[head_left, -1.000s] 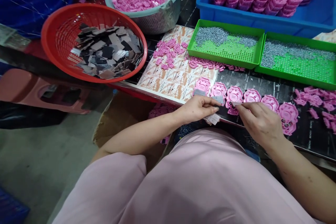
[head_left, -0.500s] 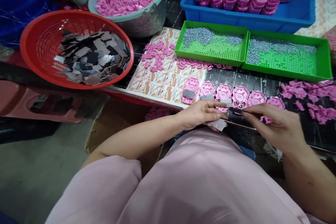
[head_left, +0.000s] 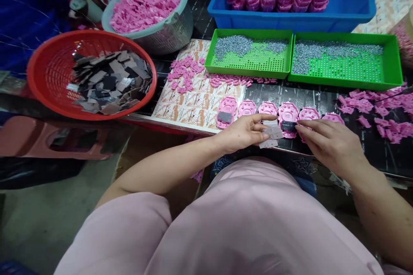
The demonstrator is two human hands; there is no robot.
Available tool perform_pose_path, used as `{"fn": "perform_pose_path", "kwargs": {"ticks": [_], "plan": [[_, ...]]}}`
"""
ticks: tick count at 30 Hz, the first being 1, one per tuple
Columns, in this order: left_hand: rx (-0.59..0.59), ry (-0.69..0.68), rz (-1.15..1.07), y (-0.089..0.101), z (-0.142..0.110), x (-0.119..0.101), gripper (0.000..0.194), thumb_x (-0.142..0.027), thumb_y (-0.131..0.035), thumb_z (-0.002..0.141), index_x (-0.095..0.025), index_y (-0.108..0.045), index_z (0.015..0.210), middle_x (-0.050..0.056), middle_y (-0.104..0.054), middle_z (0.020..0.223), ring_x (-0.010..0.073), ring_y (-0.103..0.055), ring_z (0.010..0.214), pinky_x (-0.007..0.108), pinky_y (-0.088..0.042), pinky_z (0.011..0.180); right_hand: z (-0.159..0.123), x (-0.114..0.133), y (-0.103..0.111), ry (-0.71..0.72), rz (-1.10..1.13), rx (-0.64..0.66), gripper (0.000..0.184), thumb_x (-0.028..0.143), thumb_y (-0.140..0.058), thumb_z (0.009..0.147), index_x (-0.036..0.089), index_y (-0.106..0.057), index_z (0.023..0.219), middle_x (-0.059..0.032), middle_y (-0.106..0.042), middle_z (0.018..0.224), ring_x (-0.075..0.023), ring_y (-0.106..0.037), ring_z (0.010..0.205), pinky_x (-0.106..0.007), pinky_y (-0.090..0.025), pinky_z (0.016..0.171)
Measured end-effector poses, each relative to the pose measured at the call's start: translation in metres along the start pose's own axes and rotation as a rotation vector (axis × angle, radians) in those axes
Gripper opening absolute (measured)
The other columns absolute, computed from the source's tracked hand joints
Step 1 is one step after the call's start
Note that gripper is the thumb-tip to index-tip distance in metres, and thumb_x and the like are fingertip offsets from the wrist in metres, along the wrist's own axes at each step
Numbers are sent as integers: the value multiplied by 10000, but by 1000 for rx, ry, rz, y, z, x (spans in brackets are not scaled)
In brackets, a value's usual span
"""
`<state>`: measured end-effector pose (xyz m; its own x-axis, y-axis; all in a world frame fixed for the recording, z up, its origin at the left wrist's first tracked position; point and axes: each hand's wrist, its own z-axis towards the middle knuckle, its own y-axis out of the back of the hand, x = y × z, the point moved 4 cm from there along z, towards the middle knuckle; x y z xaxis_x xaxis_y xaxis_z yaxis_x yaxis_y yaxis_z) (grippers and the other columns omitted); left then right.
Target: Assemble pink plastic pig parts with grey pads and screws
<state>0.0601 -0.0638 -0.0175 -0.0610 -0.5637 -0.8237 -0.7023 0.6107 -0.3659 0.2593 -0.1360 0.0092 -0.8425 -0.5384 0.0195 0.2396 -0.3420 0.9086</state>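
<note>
My left hand (head_left: 242,133) is closed on several thin grey plates (head_left: 273,132), fanned out past its fingertips. My right hand (head_left: 335,142) pinches the right edge of a dark plate (head_left: 288,126), which lies over the lower part of a pink plastic casing (head_left: 288,111). That casing belongs to a row along the table's front edge. At the row's left end, another pink casing (head_left: 228,105) has a grey plate (head_left: 225,117) on it. My hands partly cover the casings between and to the right.
A red basket (head_left: 38,90) of plates stands left, a pale green basket (head_left: 155,38) of pink parts behind it. Two green trays (head_left: 251,68) (head_left: 348,78) hold small metal pieces. Behind is a blue bin (head_left: 290,20) of stacked pink casings. Loose pink parts (head_left: 395,131) lie right.
My right hand has brought the dark plate down onto a pink casing. More of the grey plates in my left hand now show. The whole view has shifted slightly.
</note>
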Motion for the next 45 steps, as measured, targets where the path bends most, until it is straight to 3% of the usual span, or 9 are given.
{"fn": "perform_pose_path", "kwargs": {"ticks": [4,9,16,23,27,32,38,41,45], "plan": [[60,9,48,-9,6,-1,641,-155,-774,704,-158,-556,1307,31,-700,869,103,-649,748,206,-472,702,10,11,13,-107,402,-16,383,139,-661,837,162,-596,1214,-102,-669,1166,-186,-641,1055,-310,-510,939],[203,50,49,-28,10,-1,632,-110,-754,718,-157,-550,1315,41,-706,916,87,-646,758,206,-472,737,7,14,25,-148,601,10,287,152,-672,832,214,-646,1111,-39,-707,1023,-162,-662,991,-277,-539,880],[127,41,20,-24,16,-7,621,-88,-726,729,-154,-542,1319,134,-663,1195,140,-667,966,237,-485,840,-42,-33,25,-559,314,-194,294,189,-715,801,291,-691,1076,-11,-722,1036,-209,-667,972,-385,-543,893],[139,18,8,-31,26,-6,672,-175,-767,727,-155,-512,1348,154,-645,1226,200,-654,1036,280,-493,843,-42,-30,3,-368,204,-87,261,229,-699,822,268,-674,1079,-36,-713,1106,-267,-624,1105,-499,-487,954],[175,12,30,-36,26,-6,752,-221,-779,733,-169,-448,1405,162,-628,1249,213,-634,1067,257,-487,794,-26,-15,19,-304,328,-104,334,204,-715,805,246,-643,1129,-74,-650,1240,-255,-603,1134,-467,-483,991],[259,-5,106,-52,25,-9,778,-225,-748,772,-217,-378,1457,129,-607,1281,162,-642,968,251,-477,778,-10,8,39,-130,414,-57,166,187,-663,852,234,-643,1009,-25,-720,1058,-174,-650,983,-349,-520,863],[347,19,134,-70,30,-4,740,-217,-718,798,-211,-378,1456,154,-593,1295,167,-649,977,272,-489,815,-28,14,44,-93,303,-108,138,268,-683,848,233,-649,977,-11,-740,1014,-183,-661,956,-363,-487,821],[379,-74,227,-76,31,-7,660,-262,-640,870,-206,-354,1462,170,-563,1333,192,-647,1042,308,-502,867,-43,3,46,-164,330,-115,133,180,-678,838,241,-657,954,-6,-736,1038,-176,-666,948,-360,-491,816],[220,-477,732,-75,32,-24,453,-246,-521,936,-199,-453,1381,141,-540,1363,207,-600,1149,369,-467,980,-67,-36,43,-465,387,-179,231,182,-709,803,291,-680,1004,7,-725,1036,-196,-652,968,-392,-524,875]]}}
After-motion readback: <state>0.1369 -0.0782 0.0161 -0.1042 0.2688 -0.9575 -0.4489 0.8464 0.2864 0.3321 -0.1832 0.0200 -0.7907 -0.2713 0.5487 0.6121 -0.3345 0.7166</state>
